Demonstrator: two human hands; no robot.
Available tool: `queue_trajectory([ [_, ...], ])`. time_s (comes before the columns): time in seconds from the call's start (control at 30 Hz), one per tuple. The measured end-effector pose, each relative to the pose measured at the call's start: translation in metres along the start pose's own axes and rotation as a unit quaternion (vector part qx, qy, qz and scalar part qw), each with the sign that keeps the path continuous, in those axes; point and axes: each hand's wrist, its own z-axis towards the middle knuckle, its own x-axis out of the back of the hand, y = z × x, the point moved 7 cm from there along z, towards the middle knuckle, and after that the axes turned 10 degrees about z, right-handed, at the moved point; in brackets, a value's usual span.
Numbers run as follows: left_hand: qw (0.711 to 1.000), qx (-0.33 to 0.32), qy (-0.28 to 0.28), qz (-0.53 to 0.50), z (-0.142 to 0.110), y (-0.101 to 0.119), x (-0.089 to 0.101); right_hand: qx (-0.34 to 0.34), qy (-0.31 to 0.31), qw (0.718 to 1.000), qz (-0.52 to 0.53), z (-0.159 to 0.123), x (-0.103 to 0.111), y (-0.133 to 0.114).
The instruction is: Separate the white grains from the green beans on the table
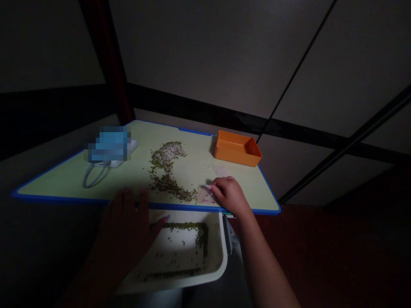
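Observation:
Small green beans (167, 184) lie in a curved band on the pale tabletop (189, 167), with whitish grains among the far part. My right hand (229, 192) rests on the table to the right of the beans. Its fingers are curled in, thumb against forefinger; whatever they hold is too small or hidden. By the fingertips lies a pinkish patch (205, 196). In shadow, my left hand (128, 226) reaches over the table's front edge with fingers spread. Its thumb is over a white basin (224, 252) below the edge, where more green beans lie along the bottom.
An orange open box (237, 152) stands at the table's back right. A pixelated blue thing (111, 145) sits on a white device (130, 147) at the left, with a grey cable (90, 184) looping forward. Blue trim (180, 207) edges the table. Panels rise behind it.

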Motion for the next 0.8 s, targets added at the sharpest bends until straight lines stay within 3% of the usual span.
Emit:
queue_trajectory([
  [0.23, 0.999, 0.013, -0.003, -0.039, -0.0004, 0.0006, 0.0043, 0.026, -0.007, 0.999, 0.037, -0.0004, -0.001, -0.0015],
  [0.43, 0.999, 0.011, -0.013, -0.03, -0.0008, -0.0001, -0.0007, 0.001, 0.035, 0.995, 0.095, -0.0035, 0.0076, 0.0034],
  [0.67, 1.0, 0.005, -0.002, -0.001, -0.0016, 0.0019, -0.0027, 0.023, 0.002, 0.999, 0.032, -0.0013, 0.0001, -0.0027],
  [0.8, 1.0, -0.001, 0.009, 0.015, -0.0013, 0.0013, -0.0013, 0.009, 0.013, 1.0, -0.019, -0.0005, 0.0001, 0.0006],
])
